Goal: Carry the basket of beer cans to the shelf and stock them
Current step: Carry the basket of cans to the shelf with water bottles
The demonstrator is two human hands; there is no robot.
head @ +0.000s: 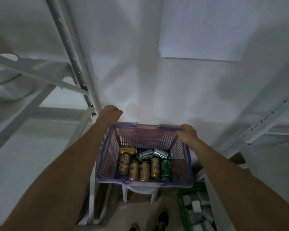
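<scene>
Looking down from the head camera, both bare forearms reach forward to a pink slatted plastic shopping basket with a blue rim [182,161], held up in front of a pale wall. The right hand [188,133] is closed over the far right corner of the basket's rim, fingers wrapped over the blue edge. The left hand [110,112] is curled into a loose fist just beyond the far left corner; its fingers are folded in, but whether they grip a handle or anything else cannot be told, since nothing shows inside the fist.

Lying on the basket's floor are the beer cans — several gold aluminium cans [144,170] side by side on their sides, one gold can [128,150] crosswise behind them, and green Tsingtao cans [165,170], one beside the gold row and two at the back, all touching or nearly so.

Grey-white metal shelf uprights and brackets [70,47] rise at the left, and another perforated metal upright [257,124] slants at the right. Below the basket stands a white plastic stool [140,190], and a green crate [183,202] holding blurred goods sits at the lower right on the floor.
</scene>
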